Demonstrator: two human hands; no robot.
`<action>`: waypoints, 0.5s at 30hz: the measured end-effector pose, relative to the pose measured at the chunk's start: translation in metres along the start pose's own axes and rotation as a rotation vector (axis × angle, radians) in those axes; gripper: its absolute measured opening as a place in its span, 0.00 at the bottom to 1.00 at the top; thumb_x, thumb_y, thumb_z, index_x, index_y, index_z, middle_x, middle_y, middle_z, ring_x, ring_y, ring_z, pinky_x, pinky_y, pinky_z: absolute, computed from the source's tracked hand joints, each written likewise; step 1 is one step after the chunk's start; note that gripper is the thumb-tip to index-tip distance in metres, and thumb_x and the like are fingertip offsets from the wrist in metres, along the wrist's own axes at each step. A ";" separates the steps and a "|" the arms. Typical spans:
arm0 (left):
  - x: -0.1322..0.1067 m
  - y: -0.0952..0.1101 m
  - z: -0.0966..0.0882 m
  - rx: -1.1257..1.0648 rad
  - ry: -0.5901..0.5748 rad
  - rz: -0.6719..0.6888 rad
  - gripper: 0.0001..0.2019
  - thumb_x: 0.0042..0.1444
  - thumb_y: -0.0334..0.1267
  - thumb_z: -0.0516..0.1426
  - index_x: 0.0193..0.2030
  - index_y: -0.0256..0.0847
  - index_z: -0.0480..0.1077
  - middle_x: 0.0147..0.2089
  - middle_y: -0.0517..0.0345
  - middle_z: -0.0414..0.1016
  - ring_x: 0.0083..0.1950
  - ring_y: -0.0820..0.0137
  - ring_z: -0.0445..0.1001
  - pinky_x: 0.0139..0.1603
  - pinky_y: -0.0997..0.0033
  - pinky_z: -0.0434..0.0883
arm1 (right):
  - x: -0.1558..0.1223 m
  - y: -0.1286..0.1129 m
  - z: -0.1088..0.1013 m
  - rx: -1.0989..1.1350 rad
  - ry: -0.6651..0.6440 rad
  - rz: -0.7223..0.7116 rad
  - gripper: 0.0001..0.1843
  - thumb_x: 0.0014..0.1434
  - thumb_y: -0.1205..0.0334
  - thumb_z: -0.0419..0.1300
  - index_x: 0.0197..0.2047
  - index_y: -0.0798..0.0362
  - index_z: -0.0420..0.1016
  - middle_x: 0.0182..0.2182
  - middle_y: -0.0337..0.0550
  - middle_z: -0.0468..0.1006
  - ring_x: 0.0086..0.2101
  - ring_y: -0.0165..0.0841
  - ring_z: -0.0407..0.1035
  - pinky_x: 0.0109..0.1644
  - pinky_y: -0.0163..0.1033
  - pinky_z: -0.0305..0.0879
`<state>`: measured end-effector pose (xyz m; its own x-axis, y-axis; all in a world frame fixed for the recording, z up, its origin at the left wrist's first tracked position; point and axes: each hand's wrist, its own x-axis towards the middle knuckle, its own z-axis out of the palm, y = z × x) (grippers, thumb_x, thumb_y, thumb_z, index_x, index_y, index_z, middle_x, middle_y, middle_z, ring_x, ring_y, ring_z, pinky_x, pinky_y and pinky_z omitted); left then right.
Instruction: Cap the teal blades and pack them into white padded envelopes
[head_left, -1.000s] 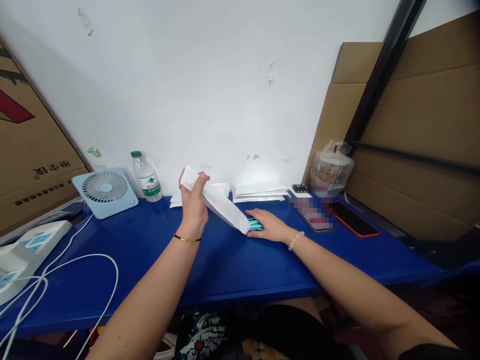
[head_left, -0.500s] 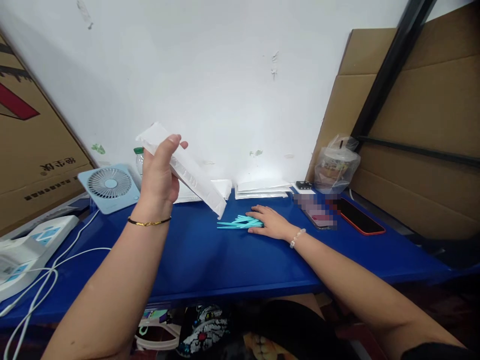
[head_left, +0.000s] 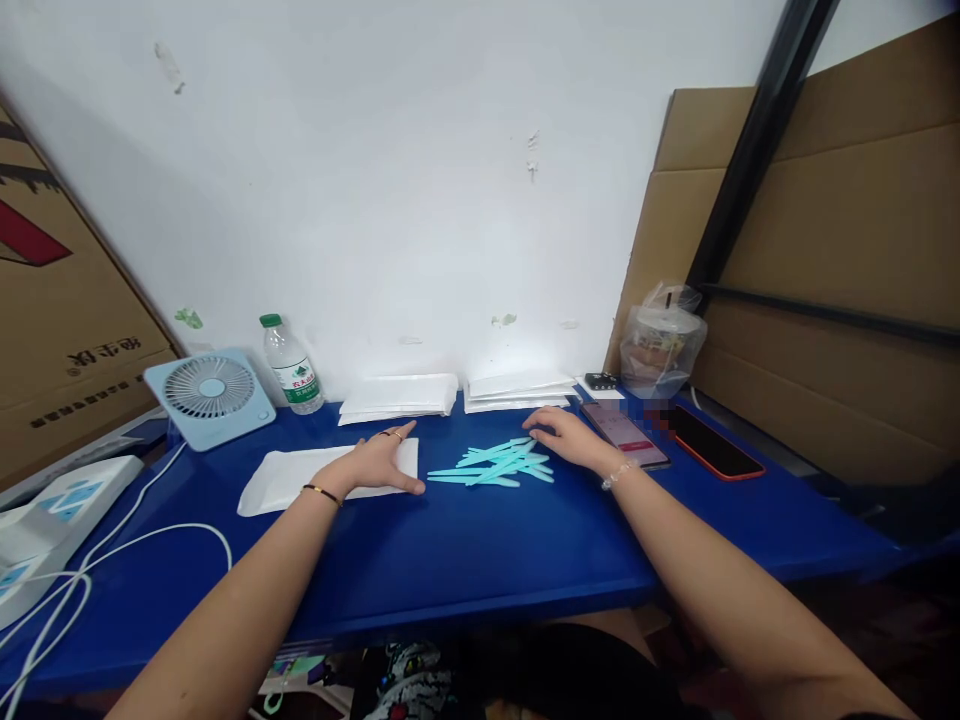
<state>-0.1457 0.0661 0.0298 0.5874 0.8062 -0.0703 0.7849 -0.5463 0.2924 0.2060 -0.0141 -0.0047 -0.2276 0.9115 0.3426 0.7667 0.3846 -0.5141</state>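
Observation:
My left hand (head_left: 377,464) rests with spread fingers on a white paper packet (head_left: 281,476) lying flat on the blue table (head_left: 465,560). To its right is a loose, criss-crossed heap of thin turquoise sticks (head_left: 499,463); what kind they are I cannot tell. At the right end of this heap, my right hand (head_left: 564,436) hovers close by, its fingers bent downward and apart. Nothing shows between those fingers. Part of the packet is covered by my left hand.
Two stacks of white packets, a left stack (head_left: 401,395) and a right stack (head_left: 519,390), lie along the wall. A blue fan (head_left: 211,398), water bottle (head_left: 291,368) and power strip (head_left: 67,520) stand left. Phones (head_left: 716,443) and a bagged cup (head_left: 661,345) are right.
My left hand has lowered the white packet from the air onto the table and let go of it. My right hand has lifted off the turquoise sticks, which now lie more spread out.

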 end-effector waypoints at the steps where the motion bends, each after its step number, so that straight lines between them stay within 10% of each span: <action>1: 0.004 0.004 0.003 -0.072 0.014 0.024 0.51 0.38 0.63 0.60 0.67 0.39 0.50 0.66 0.43 0.57 0.64 0.52 0.59 0.59 0.58 0.61 | 0.001 0.004 -0.001 -0.007 -0.020 0.011 0.14 0.60 0.56 0.53 0.44 0.52 0.76 0.44 0.48 0.74 0.45 0.38 0.68 0.51 0.42 0.62; 5: 0.025 0.041 0.016 -0.257 0.094 0.123 0.37 0.51 0.64 0.50 0.60 0.38 0.62 0.61 0.45 0.64 0.58 0.57 0.65 0.55 0.63 0.65 | 0.016 0.009 -0.005 0.012 -0.167 0.045 0.18 0.54 0.52 0.60 0.44 0.53 0.76 0.42 0.48 0.74 0.41 0.37 0.68 0.46 0.40 0.63; 9: 0.036 0.081 0.034 -0.085 0.001 0.338 0.43 0.37 0.65 0.60 0.58 0.41 0.64 0.56 0.45 0.67 0.57 0.52 0.63 0.54 0.59 0.64 | 0.035 0.003 -0.009 0.060 -0.430 0.114 0.23 0.45 0.49 0.66 0.42 0.55 0.76 0.33 0.42 0.74 0.32 0.32 0.67 0.35 0.35 0.62; 15: 0.019 0.097 0.039 -0.088 -0.059 0.405 0.29 0.46 0.58 0.59 0.50 0.43 0.68 0.43 0.52 0.71 0.46 0.60 0.68 0.42 0.67 0.65 | 0.034 -0.009 -0.008 0.167 -0.553 0.168 0.17 0.44 0.54 0.67 0.35 0.56 0.74 0.24 0.36 0.70 0.25 0.28 0.63 0.27 0.32 0.57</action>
<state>-0.0502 0.0192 0.0195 0.8575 0.5143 0.0138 0.4694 -0.7931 0.3881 0.1964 0.0126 0.0176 -0.4243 0.8852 -0.1905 0.7246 0.2058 -0.6577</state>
